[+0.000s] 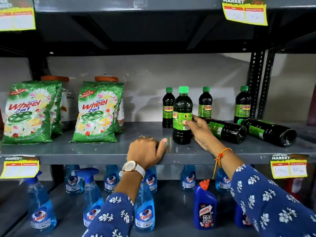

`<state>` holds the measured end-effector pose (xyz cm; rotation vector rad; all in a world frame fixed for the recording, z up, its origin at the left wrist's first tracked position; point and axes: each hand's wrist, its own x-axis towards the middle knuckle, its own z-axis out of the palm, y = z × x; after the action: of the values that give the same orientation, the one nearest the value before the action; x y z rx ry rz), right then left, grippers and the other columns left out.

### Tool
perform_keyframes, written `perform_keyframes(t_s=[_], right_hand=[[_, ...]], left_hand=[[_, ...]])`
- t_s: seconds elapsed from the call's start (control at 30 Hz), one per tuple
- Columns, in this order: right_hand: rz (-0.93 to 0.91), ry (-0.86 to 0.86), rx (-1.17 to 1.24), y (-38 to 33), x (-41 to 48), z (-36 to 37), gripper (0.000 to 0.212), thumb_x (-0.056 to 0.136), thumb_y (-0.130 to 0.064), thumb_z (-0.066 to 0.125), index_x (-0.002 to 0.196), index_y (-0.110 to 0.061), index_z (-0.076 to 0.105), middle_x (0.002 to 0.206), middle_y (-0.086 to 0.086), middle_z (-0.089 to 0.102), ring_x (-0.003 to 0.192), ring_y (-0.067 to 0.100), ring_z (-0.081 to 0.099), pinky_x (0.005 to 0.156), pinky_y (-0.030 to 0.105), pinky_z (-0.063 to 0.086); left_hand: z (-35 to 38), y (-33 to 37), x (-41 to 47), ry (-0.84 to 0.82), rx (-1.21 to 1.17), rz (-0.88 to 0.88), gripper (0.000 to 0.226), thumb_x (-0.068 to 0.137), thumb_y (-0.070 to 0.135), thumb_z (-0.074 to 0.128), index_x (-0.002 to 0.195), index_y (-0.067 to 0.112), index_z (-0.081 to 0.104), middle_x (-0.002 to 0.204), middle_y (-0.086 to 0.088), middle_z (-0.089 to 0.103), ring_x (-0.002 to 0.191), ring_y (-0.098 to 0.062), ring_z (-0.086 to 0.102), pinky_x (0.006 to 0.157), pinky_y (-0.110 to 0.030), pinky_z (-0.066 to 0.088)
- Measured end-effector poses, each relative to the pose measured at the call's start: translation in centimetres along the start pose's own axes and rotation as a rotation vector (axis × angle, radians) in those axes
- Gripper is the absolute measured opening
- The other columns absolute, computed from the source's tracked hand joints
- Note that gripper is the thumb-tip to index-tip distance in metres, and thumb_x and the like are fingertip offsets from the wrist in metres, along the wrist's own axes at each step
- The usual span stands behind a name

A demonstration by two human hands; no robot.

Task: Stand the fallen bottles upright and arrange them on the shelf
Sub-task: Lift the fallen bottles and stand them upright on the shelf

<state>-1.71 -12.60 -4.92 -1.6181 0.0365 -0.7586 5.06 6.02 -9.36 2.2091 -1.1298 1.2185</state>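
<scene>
On the grey middle shelf [85,151] several dark bottles with green caps and green labels are at the right. My right hand [200,132] grips one upright bottle [182,106] near the shelf's front. Three more stand upright behind it: one at the left [168,108], one in the middle [205,104], one at the far right [242,105]. Two bottles lie on their sides: one just right of my hand [227,130], another further right [268,131]. My left hand [145,151] rests curled on the shelf's front edge, holding nothing.
Two green detergent bags [29,113] [98,112] stand at the shelf's left with orange-lidded jars behind. Below are blue spray bottles [144,209] and a dark blue toilet cleaner bottle [205,207]. Yellow price tags hang on shelf edges. A black slotted post [256,86] borders the right.
</scene>
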Motion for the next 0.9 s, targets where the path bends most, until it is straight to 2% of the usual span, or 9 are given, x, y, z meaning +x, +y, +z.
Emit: perform_keyframes(t_s=[0.1, 0.17, 0.23, 0.33, 0.4, 0.47, 0.57, 0.73, 0.9], right_hand=[[0.055, -0.064, -0.123, 0.4, 0.3, 0.2, 0.024, 0.081, -0.019, 0.066, 0.101, -0.027, 0.056, 0.101, -0.001, 0.067, 0.099, 0.017, 0.062, 0.093, 0.032, 0.047], [0.037, -0.014, -0.347, 0.9, 0.5, 0.4, 0.060, 0.059, -0.043, 0.083, 0.106, -0.027, 0.049, 0.107, -0.001, 0.064, 0.103, 0.014, 0.061, 0.090, 0.031, 0.048], [0.037, 0.051, -0.437, 1.2, 0.6, 0.6, 0.082, 0.049, -0.040, 0.089, 0.108, -0.018, 0.036, 0.111, 0.003, 0.057, 0.106, 0.017, 0.057, 0.092, 0.035, 0.047], [0.091, 0.064, -0.317, 1.3, 0.8, 0.1, 0.074, 0.056, -0.012, 0.083, 0.109, -0.017, 0.032, 0.109, 0.010, 0.056, 0.107, 0.028, 0.057, 0.097, 0.044, 0.046], [0.118, 0.006, -0.247, 1.4, 0.9, 0.0, 0.067, 0.054, -0.010, 0.076, 0.111, -0.015, 0.040, 0.102, 0.010, 0.060, 0.105, 0.030, 0.058, 0.099, 0.045, 0.045], [0.106, -0.048, -0.241, 1.3, 0.8, 0.2, 0.056, 0.059, -0.005, 0.077, 0.105, -0.016, 0.047, 0.096, 0.006, 0.062, 0.098, 0.025, 0.059, 0.095, 0.038, 0.047], [0.066, -0.018, -0.311, 1.6, 0.9, 0.3, 0.071, 0.051, -0.020, 0.089, 0.109, -0.016, 0.050, 0.108, 0.005, 0.063, 0.101, 0.019, 0.060, 0.094, 0.038, 0.048], [0.072, -0.034, -0.307, 1.6, 0.7, 0.2, 0.084, 0.060, -0.011, 0.078, 0.132, -0.017, 0.035, 0.122, 0.010, 0.058, 0.115, 0.026, 0.056, 0.102, 0.045, 0.043], [0.047, 0.024, -0.454, 1.3, 0.3, 0.3, 0.070, 0.056, -0.027, 0.086, 0.111, -0.017, 0.045, 0.113, 0.004, 0.059, 0.106, 0.021, 0.056, 0.095, 0.040, 0.047]], left_hand=[[0.1, 0.0, -0.1, 0.004, 0.001, -0.003, 0.062, 0.090, 0.049, 0.024, 0.045, 0.014, 0.049, 0.050, -0.004, 0.055, 0.046, -0.026, 0.050, 0.044, -0.023, 0.021], [0.2, 0.0, 0.0, 0.003, -0.001, -0.002, 0.063, 0.090, 0.049, 0.023, 0.046, 0.014, 0.050, 0.051, -0.004, 0.055, 0.046, -0.026, 0.050, 0.044, -0.024, 0.021], [0.3, 0.0, 0.0, 0.006, -0.001, -0.006, 0.062, 0.090, 0.049, 0.024, 0.046, 0.014, 0.049, 0.051, -0.003, 0.055, 0.046, -0.025, 0.049, 0.044, -0.024, 0.021], [0.2, 0.1, -0.1, 0.015, -0.018, -0.011, 0.059, 0.090, 0.047, 0.025, 0.044, 0.016, 0.044, 0.049, -0.004, 0.054, 0.045, -0.025, 0.049, 0.044, -0.024, 0.021], [0.1, 0.2, -0.1, 0.013, -0.030, -0.015, 0.055, 0.089, 0.047, 0.024, 0.045, 0.018, 0.040, 0.049, -0.004, 0.054, 0.045, -0.025, 0.048, 0.045, -0.024, 0.021], [0.0, 0.3, -0.1, 0.022, -0.036, -0.018, 0.053, 0.089, 0.046, 0.025, 0.045, 0.019, 0.037, 0.048, -0.004, 0.053, 0.044, -0.024, 0.047, 0.045, -0.024, 0.020], [0.1, 0.2, -0.1, 0.022, -0.038, -0.023, 0.053, 0.089, 0.045, 0.026, 0.044, 0.019, 0.036, 0.047, -0.004, 0.052, 0.043, -0.025, 0.047, 0.045, -0.024, 0.018], [0.1, 0.2, -0.1, 0.024, -0.026, -0.006, 0.050, 0.089, 0.042, 0.029, 0.045, 0.020, 0.036, 0.047, -0.004, 0.053, 0.042, -0.025, 0.047, 0.045, -0.023, 0.017], [0.0, 0.2, -0.1, 0.029, -0.005, -0.008, 0.054, 0.088, 0.041, 0.031, 0.042, 0.015, 0.044, 0.045, -0.003, 0.052, 0.041, -0.024, 0.048, 0.044, -0.022, 0.018]])
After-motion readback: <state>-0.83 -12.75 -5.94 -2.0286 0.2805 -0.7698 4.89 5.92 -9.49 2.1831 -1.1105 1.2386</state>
